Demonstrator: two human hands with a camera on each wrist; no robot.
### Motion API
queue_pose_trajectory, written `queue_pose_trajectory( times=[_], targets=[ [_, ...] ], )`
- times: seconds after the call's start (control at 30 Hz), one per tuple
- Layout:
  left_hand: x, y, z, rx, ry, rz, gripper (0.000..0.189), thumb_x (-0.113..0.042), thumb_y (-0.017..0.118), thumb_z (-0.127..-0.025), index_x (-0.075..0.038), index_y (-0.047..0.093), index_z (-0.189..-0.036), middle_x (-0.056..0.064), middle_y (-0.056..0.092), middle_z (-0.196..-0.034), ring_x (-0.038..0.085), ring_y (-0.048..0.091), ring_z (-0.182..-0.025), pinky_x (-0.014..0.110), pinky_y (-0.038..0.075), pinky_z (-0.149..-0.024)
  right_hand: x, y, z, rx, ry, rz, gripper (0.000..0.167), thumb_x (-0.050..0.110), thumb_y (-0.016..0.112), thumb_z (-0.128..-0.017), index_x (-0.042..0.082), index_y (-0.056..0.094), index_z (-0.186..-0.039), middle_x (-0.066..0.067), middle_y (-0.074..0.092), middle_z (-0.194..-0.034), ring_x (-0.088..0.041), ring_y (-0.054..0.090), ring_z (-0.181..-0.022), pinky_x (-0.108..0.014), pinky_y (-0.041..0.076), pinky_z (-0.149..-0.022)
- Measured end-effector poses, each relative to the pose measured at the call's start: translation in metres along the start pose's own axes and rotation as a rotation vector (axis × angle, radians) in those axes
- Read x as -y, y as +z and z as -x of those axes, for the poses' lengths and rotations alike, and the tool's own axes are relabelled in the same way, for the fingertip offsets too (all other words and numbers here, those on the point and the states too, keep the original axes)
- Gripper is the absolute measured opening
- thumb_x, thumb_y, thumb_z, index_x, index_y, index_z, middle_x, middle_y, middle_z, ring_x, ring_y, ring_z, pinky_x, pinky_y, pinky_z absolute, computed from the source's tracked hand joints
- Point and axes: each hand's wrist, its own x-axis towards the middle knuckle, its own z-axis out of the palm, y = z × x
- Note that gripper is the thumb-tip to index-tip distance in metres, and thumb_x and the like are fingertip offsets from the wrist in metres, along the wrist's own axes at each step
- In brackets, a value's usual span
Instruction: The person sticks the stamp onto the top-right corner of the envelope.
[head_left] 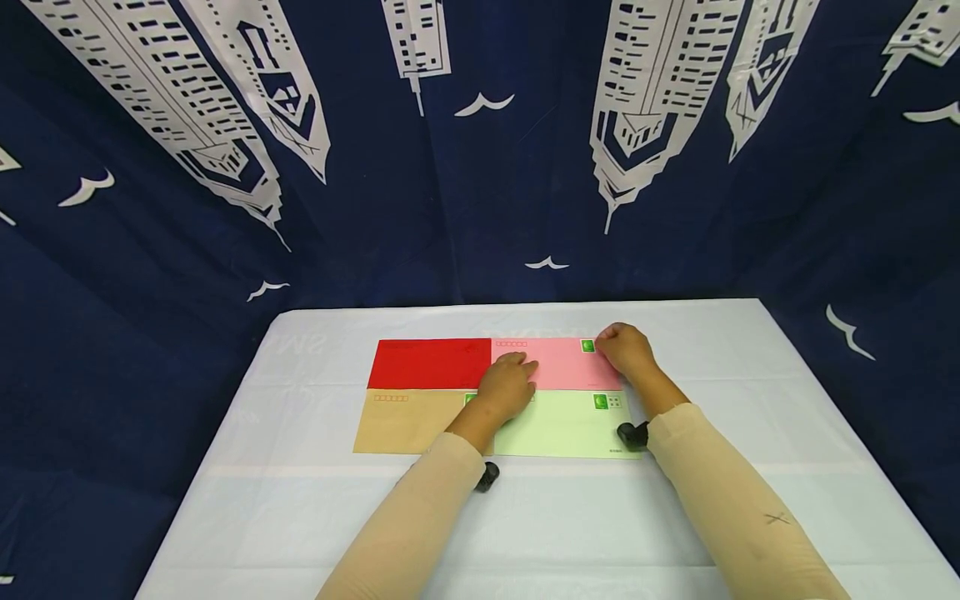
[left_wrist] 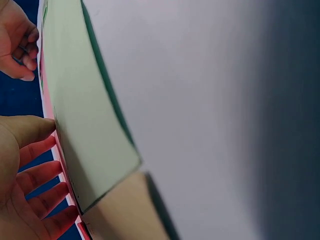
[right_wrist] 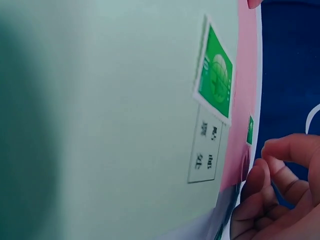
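Observation:
Four envelopes lie edge to edge in two rows: a red envelope (head_left: 431,363) and a pink envelope (head_left: 562,367) behind, a tan envelope (head_left: 401,425) and a light green envelope (head_left: 562,429) in front. My left hand (head_left: 507,388) rests with spread fingers on the pink envelope's left part, hiding the tan one's right corner. A green stamp (head_left: 588,346) sits at the pink envelope's upper right corner. Beside it is my right hand (head_left: 628,350), fingers loosely bent, with nothing visible between them in the right wrist view. Another green stamp (right_wrist: 216,72) is on the light green envelope.
A white cloth covers the table (head_left: 315,517). Behind it hangs a dark blue curtain (head_left: 360,208) printed with white buildings and birds. A small black device is at each wrist, such as the right one (head_left: 632,436). Part of a green stamp (head_left: 469,398) shows beside the left hand.

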Motion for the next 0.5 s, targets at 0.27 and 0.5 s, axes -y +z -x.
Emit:
queue_pose_trajectory(
  times=[0.27, 0.5],
  targets=[
    [0.0001, -0.0001, 0.0000, 0.005, -0.009, 0.002, 0.045, -0.027, 0.055, -0.104, -0.018, 0.054, -0.148, 0.005, 0.050, -0.156, 0.021, 0.042, -0.147, 0.034, 0.037, -0.121, 0.0034, 0.0028, 0.0012, 0.021, -0.043, -0.001, 0.022, 0.021, 0.056, -0.097, 0.003, 0.066, -0.105, -0.016, 0.064, -0.102, -0.023, 0.055, -0.083, -0.024, 0.045, -0.061],
    [-0.0010, -0.0008, 0.0013, 0.007, -0.007, 0.007, 0.045, -0.028, 0.054, -0.104, -0.018, 0.053, -0.148, 0.005, 0.049, -0.156, 0.021, 0.042, -0.148, 0.035, 0.036, -0.122, 0.0047, 0.0061, 0.0018, 0.019, -0.102, 0.055, 0.019, 0.021, 0.060, -0.095, 0.004, 0.066, -0.100, -0.015, 0.065, -0.099, -0.026, 0.056, -0.085, -0.030, 0.045, -0.069]
  ],
)
